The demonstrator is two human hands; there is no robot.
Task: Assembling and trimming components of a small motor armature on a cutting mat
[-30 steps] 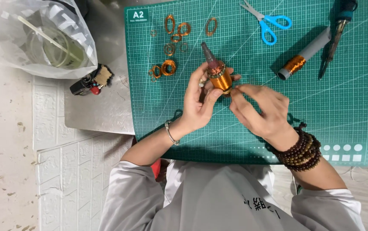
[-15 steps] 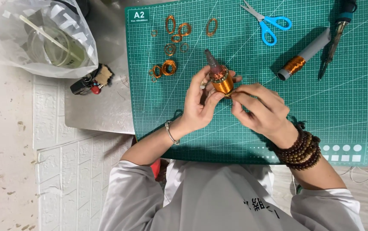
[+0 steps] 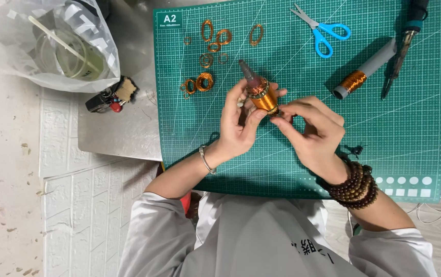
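Over the green mat [image 3: 410, 128], the left hand [image 3: 238, 123] grips the copper-wound rotor [image 3: 261, 95] while the right hand [image 3: 312, 128] pinches its lower end, apparently working wire loose; steady, careful pulling seems needed.

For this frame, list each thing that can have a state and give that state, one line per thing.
Left hand: closed around the copper-wound rotor, holding it above the mat.
Right hand: fingertips pinching the rotor's lower end.
Scissors: lying on the green cutting mat, blades nearly closed.
Wire coils: loose, scattered.
Grey spool: lying flat.
Plastic bag: open.
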